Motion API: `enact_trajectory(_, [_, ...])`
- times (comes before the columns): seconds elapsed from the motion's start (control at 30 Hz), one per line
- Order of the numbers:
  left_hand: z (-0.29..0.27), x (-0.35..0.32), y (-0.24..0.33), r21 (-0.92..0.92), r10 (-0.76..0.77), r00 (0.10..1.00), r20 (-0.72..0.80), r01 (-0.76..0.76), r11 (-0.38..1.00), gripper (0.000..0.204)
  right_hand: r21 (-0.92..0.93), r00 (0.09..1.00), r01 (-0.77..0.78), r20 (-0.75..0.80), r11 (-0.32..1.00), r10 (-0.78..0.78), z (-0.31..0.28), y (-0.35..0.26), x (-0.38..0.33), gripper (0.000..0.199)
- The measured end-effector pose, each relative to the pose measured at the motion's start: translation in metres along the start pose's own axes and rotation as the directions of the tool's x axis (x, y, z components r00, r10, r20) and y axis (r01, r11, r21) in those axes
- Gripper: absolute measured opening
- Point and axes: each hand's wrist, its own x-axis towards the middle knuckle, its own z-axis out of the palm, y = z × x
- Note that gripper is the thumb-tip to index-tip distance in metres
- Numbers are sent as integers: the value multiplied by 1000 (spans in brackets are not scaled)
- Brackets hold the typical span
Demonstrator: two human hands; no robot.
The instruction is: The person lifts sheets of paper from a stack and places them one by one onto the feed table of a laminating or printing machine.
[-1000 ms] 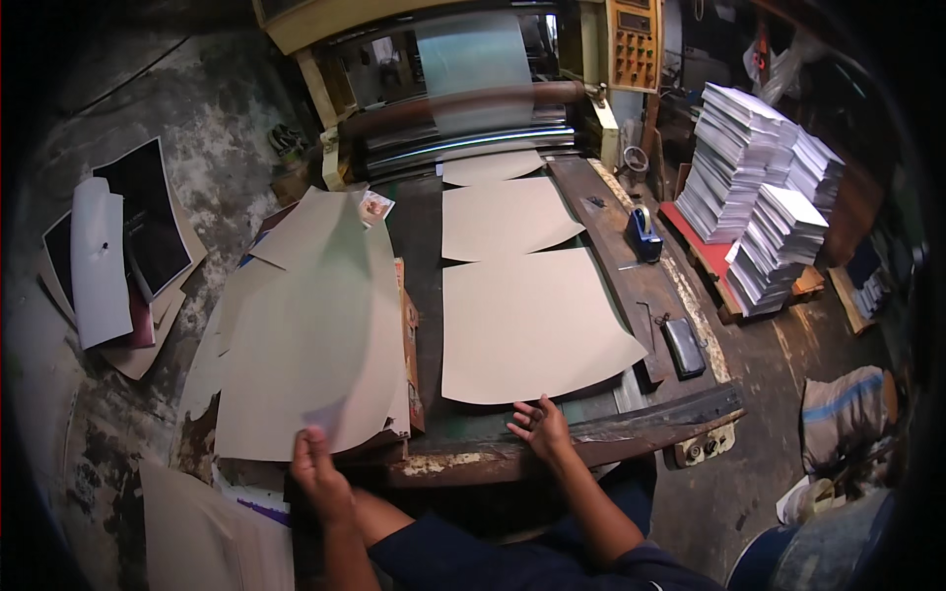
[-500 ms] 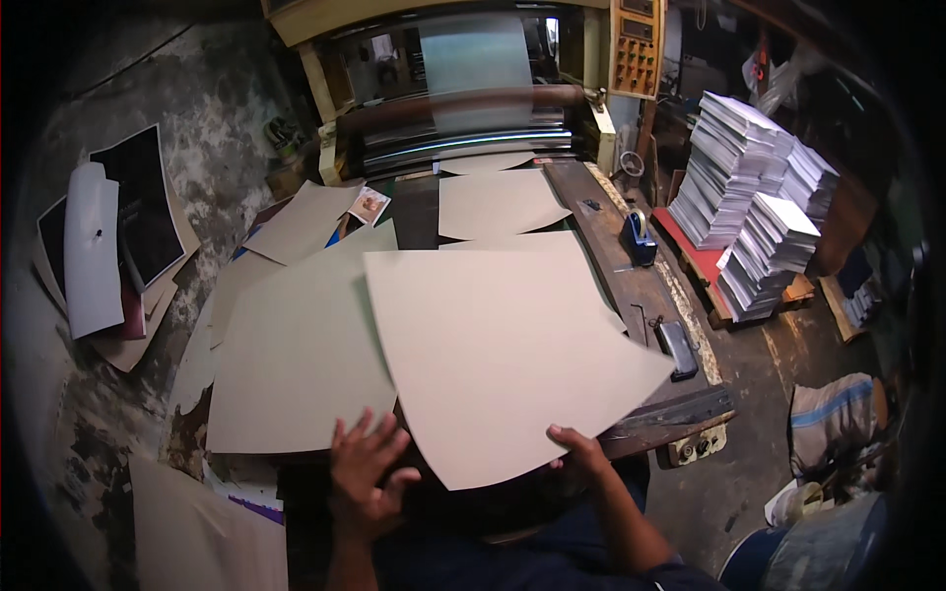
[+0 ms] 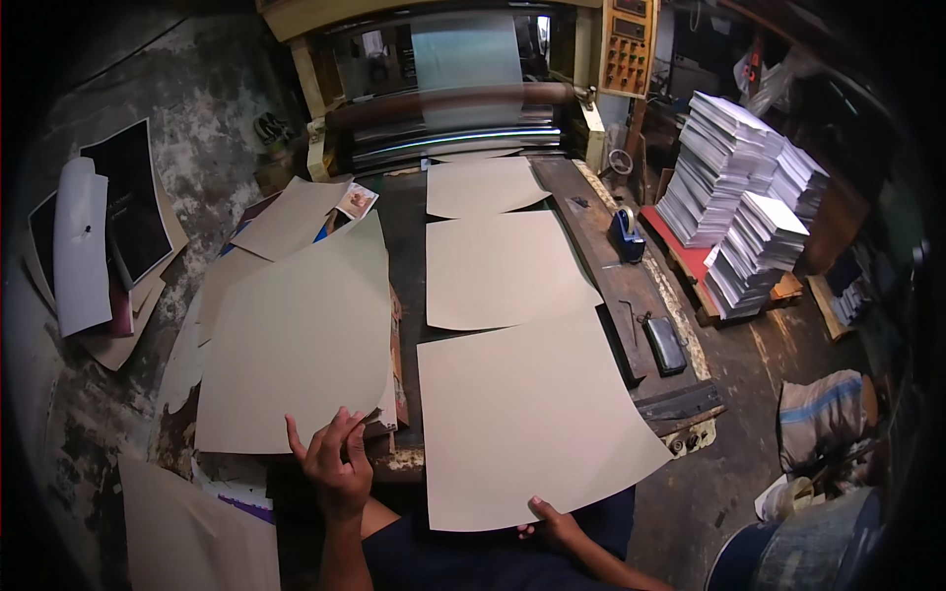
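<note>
A large beige card sheet (image 3: 537,419) lies slanted at the near end of the feed table. My right hand (image 3: 554,530) pinches its near edge, thumb on top and fingers beneath. On the left, a stack of the same sheets (image 3: 296,335) stands beside the table's dark strip. My left hand (image 3: 338,465) is at the stack's near right corner, fingers apart and holding nothing; whether the fingertips touch the stack I cannot tell. Ahead of the held sheet, two more sheets lie in line, a nearer one (image 3: 507,266) and a farther one (image 3: 483,187), leading toward the rollers (image 3: 458,138).
A roller machine (image 3: 448,103) with a button panel (image 3: 627,49) stands at the far end. Along the table's right side are a blue tape dispenser (image 3: 627,234) and a dark case (image 3: 665,345). White paper stacks (image 3: 714,167) stand on the right, a drum (image 3: 808,547) at lower right.
The held sheet has come down and nearer, uncovering the sheet ahead of it. The sheets in line have moved nearer the rollers. My left hand has shifted slightly left.
</note>
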Motion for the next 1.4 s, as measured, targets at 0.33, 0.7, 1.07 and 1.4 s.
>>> enact_trajectory(0.33, [-7,2,1,-294,-222,962,162,262,919,22,206,1000,-6,-27,979,12,10,-20,20,44])
enact_trajectory(0.7, [3,-10,-15,-304,-535,830,157,556,774,31,283,993,116,-52,952,-106,28,-67,91,51])
enact_trajectory(1.07, [-27,4,-11,-704,-696,717,39,514,490,29,305,947,270,-255,914,-194,34,-71,127,50])
enact_trajectory(1.4, [-24,11,33,-629,139,927,349,122,768,19,335,786,367,387,867,-483,44,-145,44,74])
